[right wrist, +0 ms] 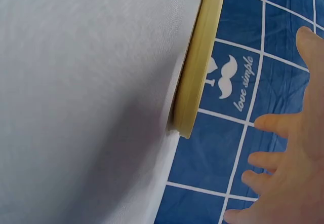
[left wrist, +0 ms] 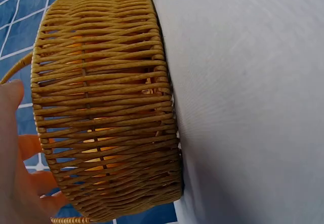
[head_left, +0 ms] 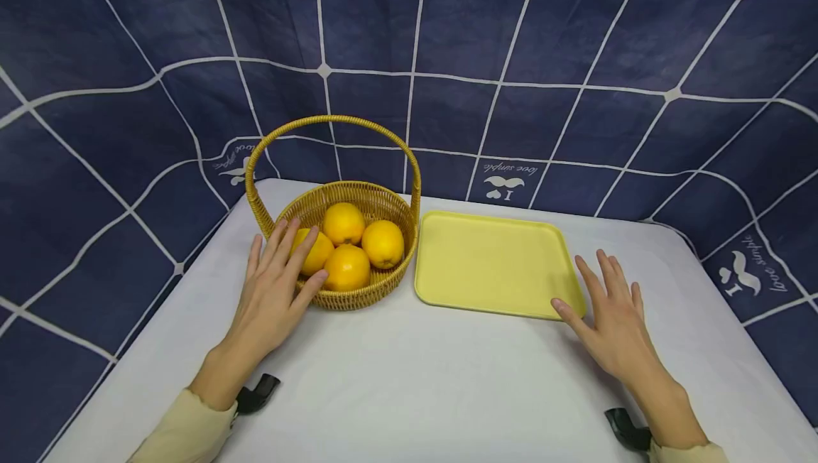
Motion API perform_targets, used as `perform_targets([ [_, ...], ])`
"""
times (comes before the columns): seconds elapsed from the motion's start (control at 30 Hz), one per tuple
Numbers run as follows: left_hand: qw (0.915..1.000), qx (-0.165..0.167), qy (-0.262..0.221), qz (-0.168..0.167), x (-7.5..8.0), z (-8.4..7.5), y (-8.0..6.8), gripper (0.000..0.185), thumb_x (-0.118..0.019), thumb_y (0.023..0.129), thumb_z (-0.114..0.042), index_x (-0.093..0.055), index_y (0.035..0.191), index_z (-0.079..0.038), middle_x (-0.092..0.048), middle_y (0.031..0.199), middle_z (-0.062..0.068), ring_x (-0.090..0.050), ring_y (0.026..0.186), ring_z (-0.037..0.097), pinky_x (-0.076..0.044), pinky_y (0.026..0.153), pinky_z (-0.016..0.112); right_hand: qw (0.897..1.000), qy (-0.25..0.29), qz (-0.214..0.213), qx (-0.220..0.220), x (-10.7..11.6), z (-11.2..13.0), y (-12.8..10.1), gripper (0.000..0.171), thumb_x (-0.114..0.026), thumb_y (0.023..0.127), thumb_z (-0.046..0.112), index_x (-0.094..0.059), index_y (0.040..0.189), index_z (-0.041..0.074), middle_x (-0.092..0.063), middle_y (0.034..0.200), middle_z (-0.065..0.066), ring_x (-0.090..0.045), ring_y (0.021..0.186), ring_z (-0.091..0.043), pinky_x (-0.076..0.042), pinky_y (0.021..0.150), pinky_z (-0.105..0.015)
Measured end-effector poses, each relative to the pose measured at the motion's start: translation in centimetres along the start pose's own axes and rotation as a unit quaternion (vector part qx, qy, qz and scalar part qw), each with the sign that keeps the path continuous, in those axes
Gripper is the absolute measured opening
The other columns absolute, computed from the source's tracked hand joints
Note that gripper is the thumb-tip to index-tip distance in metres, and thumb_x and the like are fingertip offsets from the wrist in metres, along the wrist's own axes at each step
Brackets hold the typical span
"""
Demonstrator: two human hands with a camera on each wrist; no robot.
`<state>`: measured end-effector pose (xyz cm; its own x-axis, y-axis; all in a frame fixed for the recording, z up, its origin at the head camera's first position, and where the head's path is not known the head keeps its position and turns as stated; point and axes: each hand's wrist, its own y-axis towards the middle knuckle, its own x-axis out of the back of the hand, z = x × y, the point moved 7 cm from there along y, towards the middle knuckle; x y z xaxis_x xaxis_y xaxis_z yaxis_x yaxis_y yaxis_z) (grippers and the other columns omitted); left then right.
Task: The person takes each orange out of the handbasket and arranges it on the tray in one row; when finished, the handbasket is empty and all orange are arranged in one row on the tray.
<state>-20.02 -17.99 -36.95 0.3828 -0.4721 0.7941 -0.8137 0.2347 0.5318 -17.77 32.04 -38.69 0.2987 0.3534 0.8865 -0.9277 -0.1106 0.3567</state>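
Note:
A woven wicker basket (head_left: 358, 296) with an arched handle (head_left: 332, 121) holds several oranges (head_left: 382, 243). My left hand (head_left: 290, 257) lies open over the basket's front-left rim, fingers straight, fingertips at the nearest orange (head_left: 317, 253). In the left wrist view the basket wall (left wrist: 101, 107) fills the frame, with the left hand (left wrist: 20, 173) at its edge. An empty yellow tray (head_left: 492, 264) sits right of the basket. My right hand (head_left: 601, 300) hovers open at the tray's front-right corner, holding nothing. The right wrist view shows the tray's rim (right wrist: 200, 62) and the right hand (right wrist: 288, 173) with spread fingers.
Everything stands on a table under a white cloth (head_left: 409, 378). A dark blue backdrop with white lines (head_left: 511, 58) hangs behind and at both sides. The table's side edges drop off left and right. Black wrist mounts (head_left: 255, 393) show near both sleeves.

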Motion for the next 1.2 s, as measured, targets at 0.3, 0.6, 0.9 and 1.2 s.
perform_targets([
  [0.3,0.995,-0.002,-0.031,-0.095,1.5,0.5,0.3,0.069,-0.049,0.108,-0.055,-0.048,0.158,-0.008,-0.029,0.172,0.017,-0.024,0.159,0.038,-0.009,0.131,0.061,1.0,0.012,-0.005,-0.003,-0.2,0.4,-0.4,0.084,-0.068,0.099,0.05,-0.035,0.164,0.01,-0.02,0.171,-0.028,-0.013,0.16,-0.048,-0.003,0.121,-0.081],
  [0.6,0.9587,-0.038,-0.109,-0.26,3.8,0.5,0.1,0.053,-0.06,0.104,-0.039,-0.067,0.136,0.002,-0.058,0.149,0.024,-0.048,0.139,0.046,-0.031,0.124,0.047,0.999,0.036,-0.013,0.004,-0.2,1.4,-0.1,0.08,-0.07,0.098,0.048,-0.04,0.162,0.009,-0.026,0.17,-0.027,-0.017,0.16,-0.046,-0.007,0.122,-0.079],
  [0.9,0.9351,0.033,-0.148,-0.32,4.9,1.8,-0.3,0.068,-0.064,0.095,-0.014,-0.041,0.158,0.0,-0.052,0.158,0.015,-0.046,0.143,0.037,-0.033,0.121,0.034,0.997,0.068,0.014,0.022,-0.5,3.9,1.0,0.077,-0.069,0.1,0.046,-0.039,0.163,0.013,-0.028,0.17,-0.023,-0.02,0.159,-0.043,-0.011,0.124,-0.075],
  [1.2,0.948,0.165,-0.187,-0.197,2.3,4.7,-0.6,0.075,-0.064,0.104,-0.02,-0.026,0.169,-0.02,-0.031,0.172,0.0,-0.029,0.159,0.022,-0.022,0.132,0.039,0.994,0.078,0.049,0.063,-1.6,8.9,3.1,0.077,-0.068,0.1,0.051,-0.038,0.164,0.019,-0.031,0.17,-0.018,-0.028,0.156,-0.045,-0.02,0.124,-0.071],
])
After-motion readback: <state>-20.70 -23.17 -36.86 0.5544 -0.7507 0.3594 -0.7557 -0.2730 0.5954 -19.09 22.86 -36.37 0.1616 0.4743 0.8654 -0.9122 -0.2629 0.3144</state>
